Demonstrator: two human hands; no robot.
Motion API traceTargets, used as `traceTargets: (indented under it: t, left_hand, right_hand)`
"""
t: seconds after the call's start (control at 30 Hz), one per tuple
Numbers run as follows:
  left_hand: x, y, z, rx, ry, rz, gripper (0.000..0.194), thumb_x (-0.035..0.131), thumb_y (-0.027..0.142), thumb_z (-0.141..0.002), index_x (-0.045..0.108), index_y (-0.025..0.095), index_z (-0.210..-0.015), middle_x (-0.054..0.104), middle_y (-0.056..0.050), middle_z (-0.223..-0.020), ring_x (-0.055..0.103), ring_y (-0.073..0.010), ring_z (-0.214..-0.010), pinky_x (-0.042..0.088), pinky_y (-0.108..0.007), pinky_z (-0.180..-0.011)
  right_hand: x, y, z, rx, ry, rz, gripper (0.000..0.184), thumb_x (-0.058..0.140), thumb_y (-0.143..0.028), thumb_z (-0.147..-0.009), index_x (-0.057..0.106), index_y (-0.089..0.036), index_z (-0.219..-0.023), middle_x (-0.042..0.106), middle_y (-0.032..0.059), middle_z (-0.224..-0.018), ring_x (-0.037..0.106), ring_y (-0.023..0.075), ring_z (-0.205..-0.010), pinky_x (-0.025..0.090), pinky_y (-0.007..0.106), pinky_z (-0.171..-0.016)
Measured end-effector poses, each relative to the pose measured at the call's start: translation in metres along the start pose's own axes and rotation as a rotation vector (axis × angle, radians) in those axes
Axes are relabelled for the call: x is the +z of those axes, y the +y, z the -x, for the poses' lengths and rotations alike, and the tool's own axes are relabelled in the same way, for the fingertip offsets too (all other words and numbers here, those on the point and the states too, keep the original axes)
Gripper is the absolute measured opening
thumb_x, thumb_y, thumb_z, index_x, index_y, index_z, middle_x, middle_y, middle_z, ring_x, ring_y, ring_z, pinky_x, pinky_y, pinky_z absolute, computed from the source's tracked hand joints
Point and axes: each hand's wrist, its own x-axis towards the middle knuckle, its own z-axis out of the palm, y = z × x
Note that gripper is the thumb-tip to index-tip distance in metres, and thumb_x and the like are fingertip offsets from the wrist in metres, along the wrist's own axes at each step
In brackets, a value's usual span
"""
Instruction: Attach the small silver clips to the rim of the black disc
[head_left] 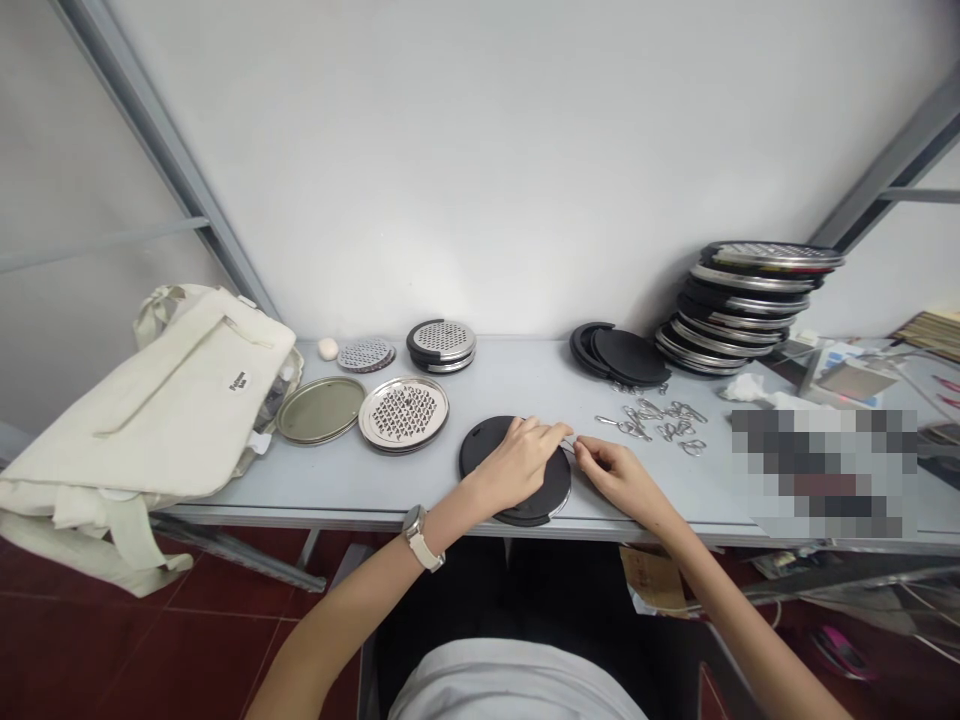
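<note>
A round black disc (pixel 487 455) lies flat near the front edge of the grey table (pixel 525 385). My left hand (pixel 520 458) rests on top of it, fingers curled toward its right rim. My right hand (pixel 616 472) sits just right of the disc, its fingertips pinched on a small metal piece (pixel 573 444) at the rim; the piece is too small to name. Several loose metal clips (pixel 660 420) lie scattered just beyond my right hand.
A cream bag (pixel 157 400) fills the left end. A plain metal plate (pixel 321 409), perforated metal discs (pixel 403 413), a smaller disc stack (pixel 442 345), black discs (pixel 621 357) and a tall leaning stack (pixel 742 300) stand further back. Clutter lies at the right.
</note>
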Motion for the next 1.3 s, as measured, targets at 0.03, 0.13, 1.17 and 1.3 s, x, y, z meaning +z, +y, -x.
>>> traceTargets:
  t: [0.03,0.13,1.17,1.3]
  left_hand:
    - [0.0005,-0.0007,0.0000,-0.009,0.012,-0.006,0.036,0.031,0.001,-0.089,0.046,0.016,-0.118,0.060,-0.008,-0.105,0.052,-0.0213,-0.096,0.039,-0.036,-0.091]
    - [0.0016,-0.0018,0.0000,-0.022,0.028,-0.002,0.035,0.032,0.002,-0.090,0.045,0.016,-0.119,0.060,-0.008,-0.107,0.053,-0.0207,-0.099,0.040,-0.035,-0.093]
    - [0.0059,-0.0013,-0.0001,-0.028,0.066,0.069,0.034,0.040,0.013,-0.093,0.039,0.017,-0.127,0.056,-0.009,-0.119,0.053,-0.0221,-0.113,0.041,-0.039,-0.100]
    - [0.0043,-0.0005,0.0002,-0.025,0.055,0.051,0.029,0.041,0.014,-0.094,0.042,0.016,-0.123,0.058,-0.009,-0.113,0.054,-0.0225,-0.108,0.042,-0.038,-0.098]
  right_hand:
    - [0.0000,0.0006,0.0001,0.008,0.011,-0.004,0.036,0.037,-0.038,-0.094,0.033,-0.021,-0.062,0.034,-0.0042,-0.056,0.035,0.0115,-0.054,0.030,0.025,-0.052]
    - [0.0000,0.0019,0.0003,0.013,0.028,-0.007,0.036,0.037,-0.039,-0.095,0.031,-0.021,-0.064,0.031,-0.0044,-0.058,0.034,0.0115,-0.055,0.030,0.025,-0.053]
    - [0.0001,-0.0054,-0.0012,-0.064,-0.024,0.151,0.032,0.034,-0.034,-0.097,0.040,-0.022,-0.068,0.052,-0.0003,-0.061,0.051,0.0163,-0.059,0.035,0.027,-0.059]
    - [-0.0006,-0.0056,0.0000,-0.055,-0.038,0.136,0.032,0.034,-0.033,-0.096,0.038,-0.021,-0.067,0.048,-0.0017,-0.060,0.048,0.0149,-0.057,0.034,0.027,-0.058]
